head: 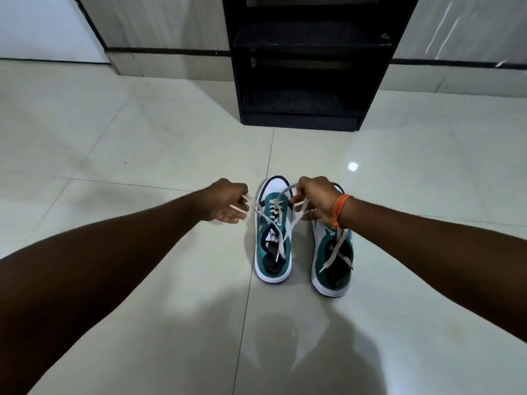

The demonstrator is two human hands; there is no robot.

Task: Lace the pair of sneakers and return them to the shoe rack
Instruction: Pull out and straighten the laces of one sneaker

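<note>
Presently the left sneaker [273, 253] lies on the tiled floor [142, 138] just short of the shoe rack [308, 67], long axis pointing toward it, with the second sneaker [332, 265] close beside. The left grip [228, 203] pinches one end of the lace [261, 213]. The right grip [316, 201], fingers curled, apparently holds the other end.

Left hand [225, 203], right hand [316, 201] on sneaker lace [257, 210], perhaps taut.

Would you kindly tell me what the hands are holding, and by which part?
Both hold the white lace of the sneaker on the left: the left hand pinches one strand near its end, the right hand grips the other strand above the eyelets.
</note>
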